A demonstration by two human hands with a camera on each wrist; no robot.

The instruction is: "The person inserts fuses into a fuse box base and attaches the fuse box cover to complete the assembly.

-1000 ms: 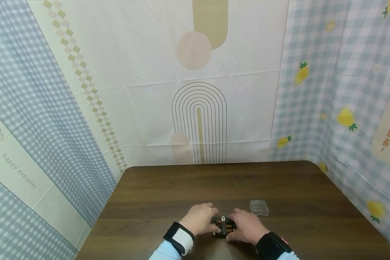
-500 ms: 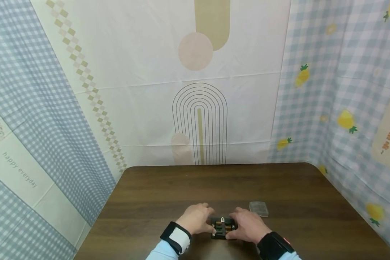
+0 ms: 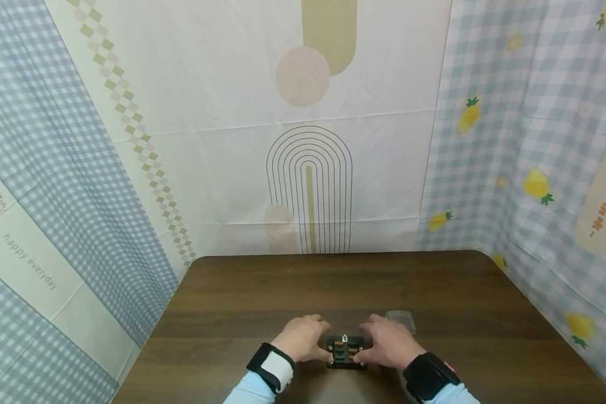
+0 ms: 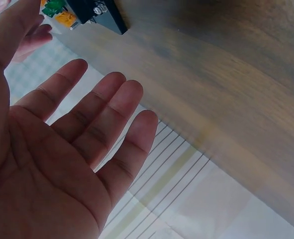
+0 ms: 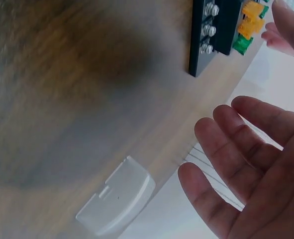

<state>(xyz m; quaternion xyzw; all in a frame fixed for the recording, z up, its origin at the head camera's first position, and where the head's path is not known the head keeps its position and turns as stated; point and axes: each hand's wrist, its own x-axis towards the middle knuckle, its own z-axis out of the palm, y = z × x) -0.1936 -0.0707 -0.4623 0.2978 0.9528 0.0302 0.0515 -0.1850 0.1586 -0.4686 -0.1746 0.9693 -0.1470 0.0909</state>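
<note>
A black fuse box [image 3: 345, 352] with orange and green blade fuses sits flat on the table between my two hands. Metal screw terminals line its side in the right wrist view, where part of the black fuse block [image 5: 201, 40] shows. My left hand [image 3: 302, 338] is at its left end, thumb close to the edge and fingers spread loosely. On the other side, my right hand [image 3: 388, 343] has its thumb at the right end, with fingers relaxed and extended. Neither palm holds anything. Beyond the right hand lies a clear plastic cover [image 3: 400, 318], partly hidden by that hand.
The brown wooden table [image 3: 262, 286] runs back to a white printed cloth [image 3: 222, 185]. Checked cloths hang at the left and right. A pale sliver of something shows beside the right wristband [image 3: 429, 376].
Both hands have drawn apart, the left to the left and the right to the right, uncovering more of the fuse box. The right hand now overlaps the clear cover.
</note>
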